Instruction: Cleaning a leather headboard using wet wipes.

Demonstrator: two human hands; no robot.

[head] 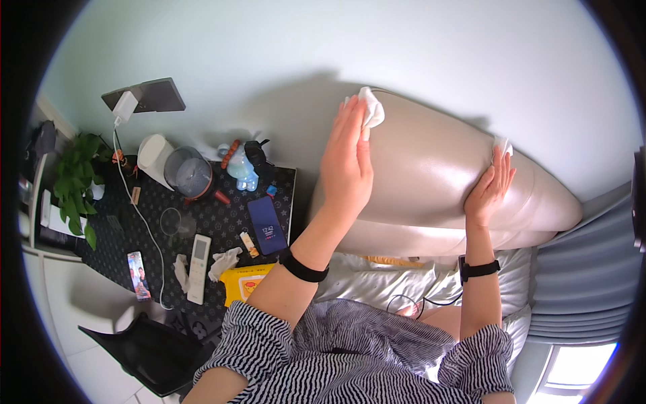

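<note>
My left hand point(348, 151) presses a crumpled white wipe point(372, 108) against the left upper corner of a padded beige headboard point(419, 161). Its fingers point up and lie close together, partly over the wipe. Further right, my right hand point(489, 189) lies on the same headboard, its fingertips on another white wipe point(503, 145) at the upper edge, beside the wall. The undersides of both hands are hidden. Each wrist wears a black band.
A patterned black tabletop at left holds a phone point(266, 224), a remote control point(199, 269), a yellow wipes pack point(242, 283), a glass bowl point(189, 174) and a bluish figurine point(242, 169). A white cable point(144, 217) crosses it. Rumpled bedding point(353, 278) lies below the headboard; a black chair point(151, 358) stands lower left.
</note>
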